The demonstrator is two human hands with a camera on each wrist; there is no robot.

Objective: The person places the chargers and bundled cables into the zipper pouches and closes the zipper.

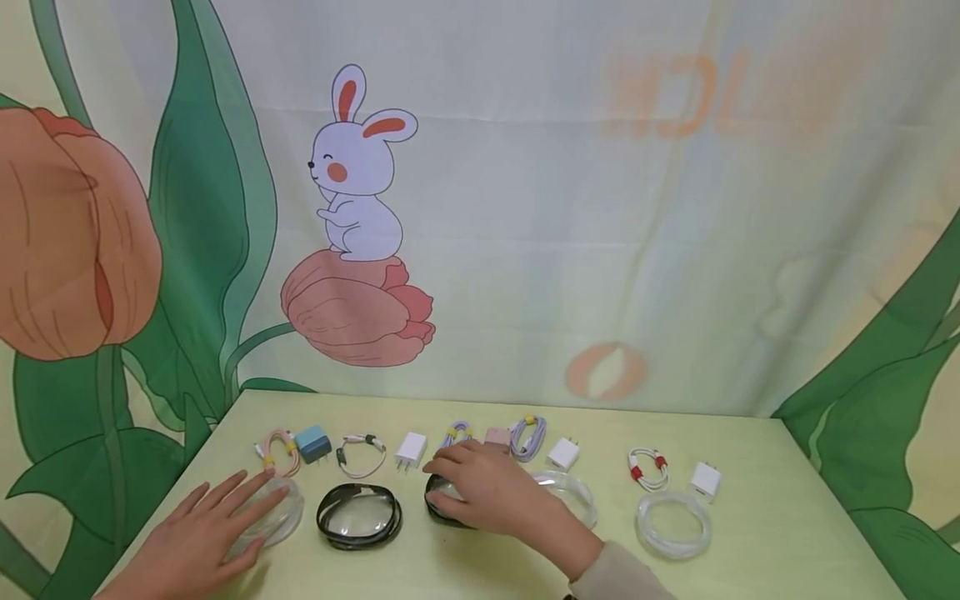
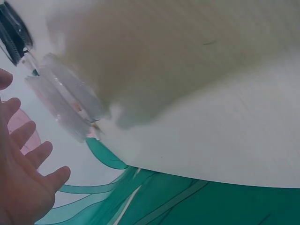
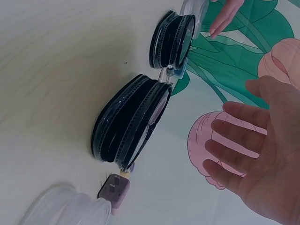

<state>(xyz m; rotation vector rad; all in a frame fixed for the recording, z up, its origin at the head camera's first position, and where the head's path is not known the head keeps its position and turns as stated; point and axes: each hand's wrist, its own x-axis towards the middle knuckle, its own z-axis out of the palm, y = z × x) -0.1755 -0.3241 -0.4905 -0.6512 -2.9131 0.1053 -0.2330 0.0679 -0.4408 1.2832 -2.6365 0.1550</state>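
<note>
My left hand (image 1: 202,533), fingers spread, hovers at a round clear case (image 1: 294,518) on the table's left side and partly covers it. In the left wrist view the fingers (image 2: 40,152) stand apart from that case. Over a black-sided round zip case (image 3: 131,122) in the middle is my right hand (image 1: 495,487), hiding much of it in the head view. The right wrist view shows its fingers (image 3: 234,136) fairly straight, with a gap to the case. A second black-sided case (image 1: 360,543) lies between the hands.
Behind the cases lie coiled cables, among them a peach one (image 1: 291,450) and a purple one (image 1: 528,437). Plug chargers sit between them: blue (image 1: 312,444), pink (image 1: 497,439) and white (image 1: 411,450). Clear cases (image 1: 588,500) stand further right, one (image 1: 673,550) rightmost. A printed curtain (image 1: 510,208) hangs behind.
</note>
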